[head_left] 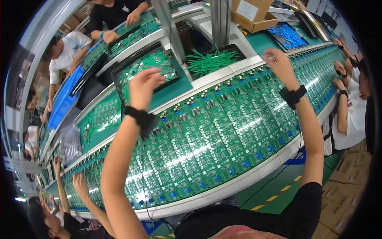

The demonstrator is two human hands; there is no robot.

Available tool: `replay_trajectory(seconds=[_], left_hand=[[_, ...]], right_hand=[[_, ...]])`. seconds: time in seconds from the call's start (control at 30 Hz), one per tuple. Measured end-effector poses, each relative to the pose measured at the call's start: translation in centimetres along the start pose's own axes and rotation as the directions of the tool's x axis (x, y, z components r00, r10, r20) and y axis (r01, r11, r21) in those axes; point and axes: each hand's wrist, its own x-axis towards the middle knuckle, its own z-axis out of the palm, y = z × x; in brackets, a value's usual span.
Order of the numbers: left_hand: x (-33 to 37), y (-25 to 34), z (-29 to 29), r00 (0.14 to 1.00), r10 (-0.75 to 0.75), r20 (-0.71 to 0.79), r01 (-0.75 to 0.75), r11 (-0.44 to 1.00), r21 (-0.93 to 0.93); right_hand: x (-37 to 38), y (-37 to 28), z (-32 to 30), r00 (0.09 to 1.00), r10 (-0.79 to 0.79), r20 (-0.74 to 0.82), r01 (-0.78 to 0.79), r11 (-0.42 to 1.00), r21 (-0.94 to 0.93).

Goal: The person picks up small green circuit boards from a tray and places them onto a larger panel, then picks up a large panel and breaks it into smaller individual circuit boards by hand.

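Note:
My left hand [144, 88] is raised over a black tray [115, 75] heaped with small green circuit boards [153, 61]. Its thumb and fingertips come together in a pinch, and anything between them is too small to make out. Above the far rail of the line hovers my right hand [281, 67], its fingers curled toward the thumb; whatever it may hold cannot be made out. Black bands circle both wrists. Beneath my arms lies a long row of green circuit boards [207, 135], with blue parts along the near edge and small upright components along the far edge.
A bin of green strips [213, 61] stands beyond the rail, between my hands. Farther right are a tray of blue parts [287, 36] and a cardboard box [254, 16]. Metal posts [220, 24] rise behind the line. Co-workers [65, 53] sit on both sides and opposite.

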Motion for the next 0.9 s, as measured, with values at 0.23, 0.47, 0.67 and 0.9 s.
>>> replay_trajectory(seconds=[0.23,0.47,0.67,0.9], left_hand=[[-3.2,2.8,7.4,0.977,-0.082,0.199,0.122,0.973,-0.196],[-0.7,0.7,1.1,0.984,0.163,0.067,-0.172,0.81,0.56],[0.1,-2.4,-5.2,0.993,0.116,0.008,-0.061,0.455,0.889],[1.7,-3.4,-6.4,0.997,0.005,0.074,-0.062,0.603,0.796]], right_hand=[[-0.6,-15.6,6.7,0.921,-0.15,0.359,-0.081,0.828,0.555],[0.6,-7.4,3.2,0.998,-0.037,0.055,0.013,0.926,0.376],[-1.1,4.9,-0.6,0.992,0.123,-0.015,-0.124,0.984,-0.125],[-2.5,5.2,-2.1,0.998,0.012,-0.054,-0.022,0.981,-0.191]])
